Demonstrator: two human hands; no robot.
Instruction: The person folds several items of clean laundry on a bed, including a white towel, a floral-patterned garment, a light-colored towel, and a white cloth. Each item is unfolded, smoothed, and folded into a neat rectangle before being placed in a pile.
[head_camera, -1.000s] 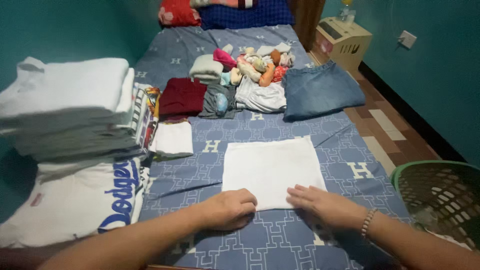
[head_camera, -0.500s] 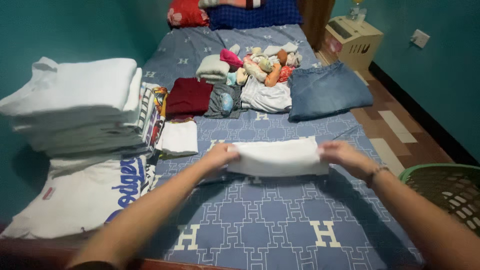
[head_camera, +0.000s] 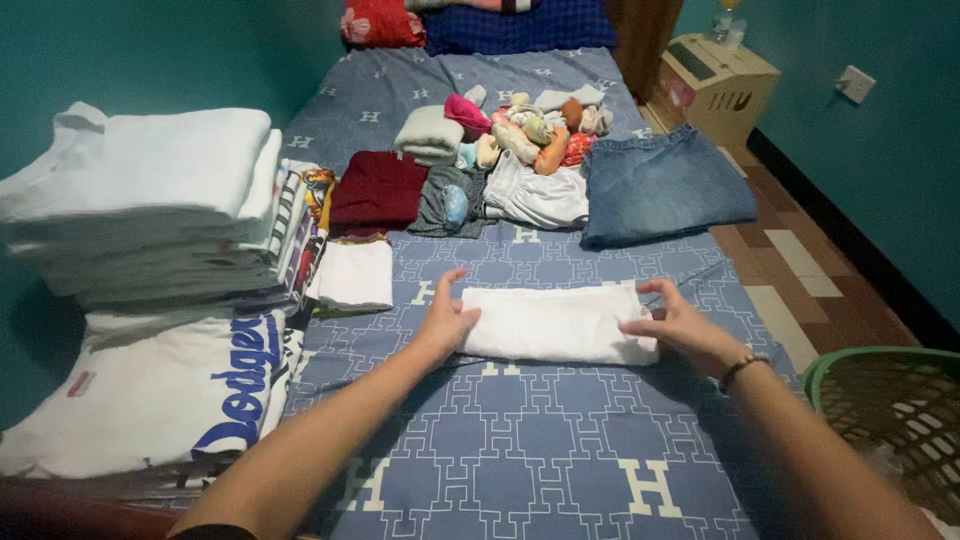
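both hands lie flat with fingers spread, gripping nothing: the left hand (head_camera: 446, 318) presses one end of the folded white cloth (head_camera: 556, 324) on the blue bedsheet (head_camera: 520, 450), the right hand (head_camera: 680, 328) the other. beyond lies folded denim (head_camera: 662, 184).

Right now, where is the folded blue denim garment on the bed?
In the head view, the folded blue denim garment lies at the far right of the patterned blue bedsheet, beside the pile of small colourful clothes and near the cardboard box.
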